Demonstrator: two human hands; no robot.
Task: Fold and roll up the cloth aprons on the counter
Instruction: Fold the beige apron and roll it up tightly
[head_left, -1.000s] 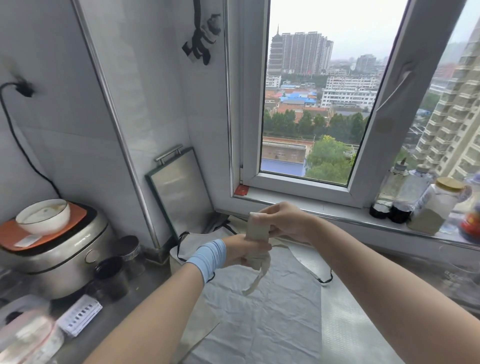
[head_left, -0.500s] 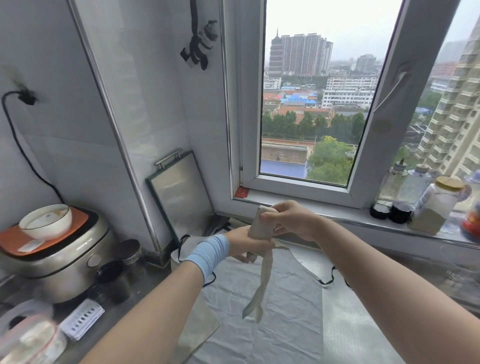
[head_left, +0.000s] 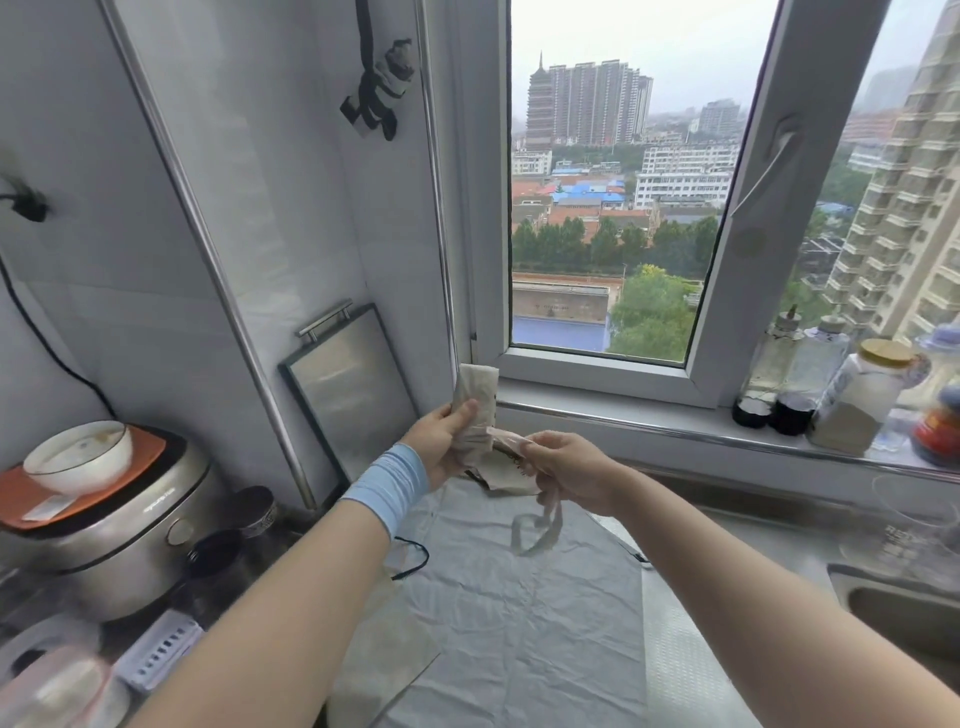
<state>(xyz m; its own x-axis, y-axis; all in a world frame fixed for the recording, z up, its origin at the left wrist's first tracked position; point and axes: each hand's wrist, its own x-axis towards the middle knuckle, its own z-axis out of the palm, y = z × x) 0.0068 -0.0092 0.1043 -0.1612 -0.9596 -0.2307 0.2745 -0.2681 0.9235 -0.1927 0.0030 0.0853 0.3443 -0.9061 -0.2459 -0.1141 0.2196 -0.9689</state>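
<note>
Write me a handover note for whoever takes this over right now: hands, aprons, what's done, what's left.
Left hand: gripping the rolled beige apron, held upright above the counter.
Right hand: pinching the roll's strap, which hangs in a loose loop.
Grey apron: spread flat on the counter, unfolded, black cord at its edges.
Done: beige apron rolled.
Left: probably wrap the strap around the roll and set it down, then fold and roll the grey apron.

Both arms reach forward, left hand (head_left: 444, 441) and right hand (head_left: 569, 470) closed, gripping.
</note>
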